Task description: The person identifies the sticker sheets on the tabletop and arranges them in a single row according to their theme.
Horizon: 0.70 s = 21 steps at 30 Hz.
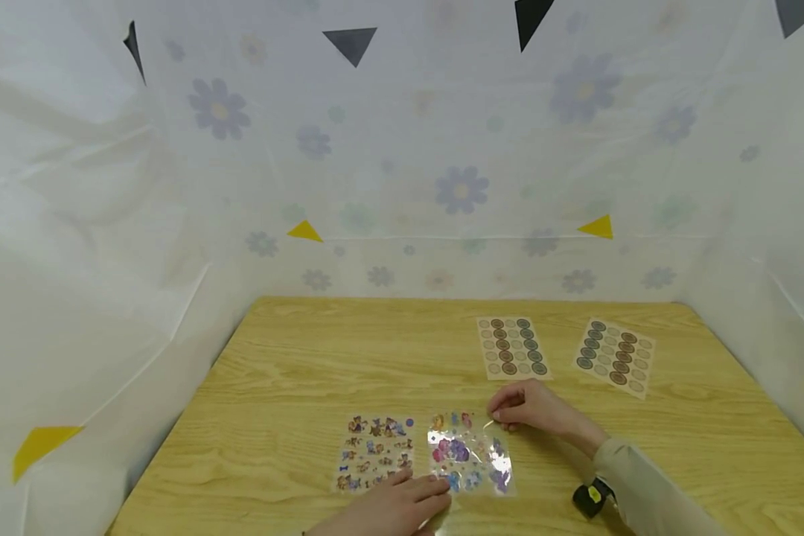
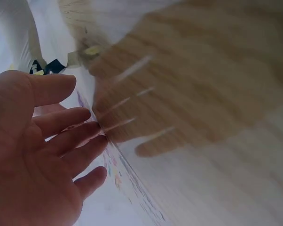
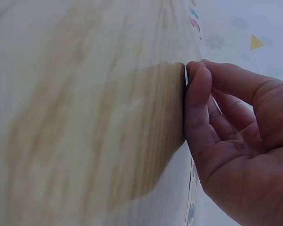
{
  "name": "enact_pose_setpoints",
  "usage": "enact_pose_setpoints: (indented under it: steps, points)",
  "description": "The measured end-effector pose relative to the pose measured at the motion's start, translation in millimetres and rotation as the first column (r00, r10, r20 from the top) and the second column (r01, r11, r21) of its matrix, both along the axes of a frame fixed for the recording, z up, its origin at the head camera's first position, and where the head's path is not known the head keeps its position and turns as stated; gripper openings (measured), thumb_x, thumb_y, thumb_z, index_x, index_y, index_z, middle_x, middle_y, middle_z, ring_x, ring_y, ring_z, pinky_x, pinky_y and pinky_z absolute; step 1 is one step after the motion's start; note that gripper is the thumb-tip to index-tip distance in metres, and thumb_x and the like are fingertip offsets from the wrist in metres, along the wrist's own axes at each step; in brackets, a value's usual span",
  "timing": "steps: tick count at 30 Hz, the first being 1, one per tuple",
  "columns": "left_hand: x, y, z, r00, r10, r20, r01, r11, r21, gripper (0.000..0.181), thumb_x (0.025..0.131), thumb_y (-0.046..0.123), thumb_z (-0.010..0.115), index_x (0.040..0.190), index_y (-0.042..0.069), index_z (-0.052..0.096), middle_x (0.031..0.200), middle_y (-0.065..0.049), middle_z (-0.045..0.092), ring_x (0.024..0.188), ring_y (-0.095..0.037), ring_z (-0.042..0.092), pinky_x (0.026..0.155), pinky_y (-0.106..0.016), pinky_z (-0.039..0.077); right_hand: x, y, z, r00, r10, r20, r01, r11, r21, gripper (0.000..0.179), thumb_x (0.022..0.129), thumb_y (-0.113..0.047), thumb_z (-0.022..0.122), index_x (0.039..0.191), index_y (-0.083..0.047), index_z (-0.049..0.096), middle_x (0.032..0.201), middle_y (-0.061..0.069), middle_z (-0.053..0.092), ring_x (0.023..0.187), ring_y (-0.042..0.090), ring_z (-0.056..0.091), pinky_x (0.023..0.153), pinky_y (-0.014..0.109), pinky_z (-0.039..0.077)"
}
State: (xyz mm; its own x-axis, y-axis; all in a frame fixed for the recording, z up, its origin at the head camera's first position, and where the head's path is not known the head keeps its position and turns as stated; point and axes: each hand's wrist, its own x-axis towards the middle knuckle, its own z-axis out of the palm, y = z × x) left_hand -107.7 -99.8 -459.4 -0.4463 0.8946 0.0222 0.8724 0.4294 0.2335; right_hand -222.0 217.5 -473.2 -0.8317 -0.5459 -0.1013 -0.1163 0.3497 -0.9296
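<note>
Two clear sticker sheets lie side by side on the table. The right sticker sheet [image 1: 469,452] has pink, purple and blue cartoon figures, with glare across it. The left sticker sheet [image 1: 375,450] carries small brown and blue ones. My right hand [image 1: 532,408] pinches the right sheet's top right corner, thumb and index fingertip together; the right wrist view shows this right hand [image 3: 240,132] side-on, low against the tabletop. With fingers nearly straight, my left hand [image 1: 398,502] rests on the right sheet's lower left corner and covers the left sheet's lower right corner.
Toward the back right lie two sheets of round stickers, an upright round-sticker sheet [image 1: 513,348] and a tilted round-sticker sheet [image 1: 616,357]. The wood-grain table [image 1: 275,372] is enclosed by flower-printed white curtains [image 1: 402,149]. A black wrist device [image 1: 591,499] sits by the right sleeve.
</note>
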Motion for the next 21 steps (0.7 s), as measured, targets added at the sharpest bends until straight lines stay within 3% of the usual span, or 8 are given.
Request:
enact_pose_setpoints:
  steps: [5,9,21]
  points:
    - [2.4,-0.5,3.2,1.0,-0.017,-0.022,0.017,1.0,-0.012,0.054,0.103,0.051,0.039,0.136,0.011,0.054,0.146,-0.005,0.048,0.133,-0.017,0.046,0.106,-0.039,0.042,0.2,-0.8,-0.6,1.0,0.004,-0.024,-0.004,1.0,0.018,0.014,0.09,-0.006,0.07,0.101,0.003,0.072,0.085,0.014,0.07,0.071,0.021,0.066,0.062,0.029,0.058]
    - [2.9,-1.8,2.8,1.0,-0.02,-0.003,0.02,1.0,-0.007,0.054,0.103,0.051,0.04,0.135,0.011,0.055,0.146,-0.005,0.049,0.132,-0.017,0.046,0.105,-0.038,0.043,1.0,-1.8,-1.4,0.999,0.009,-0.04,-0.008,1.0,0.021,0.014,0.09,-0.007,0.07,0.101,0.002,0.072,0.087,0.012,0.071,0.071,0.019,0.066,0.061,0.027,0.057]
    - [-3.8,-4.8,-2.7,0.989,-0.071,-0.126,0.073,0.997,0.014,0.032,0.102,0.024,0.053,0.129,0.009,0.06,0.139,-0.007,0.056,0.124,-0.017,0.054,0.1,-0.034,0.047,4.9,-5.1,1.8,0.999,-0.007,-0.033,0.007,1.0,-0.004,0.017,0.089,-0.005,0.071,0.102,0.005,0.071,0.088,0.012,0.072,0.072,0.021,0.067,0.063,0.031,0.059]
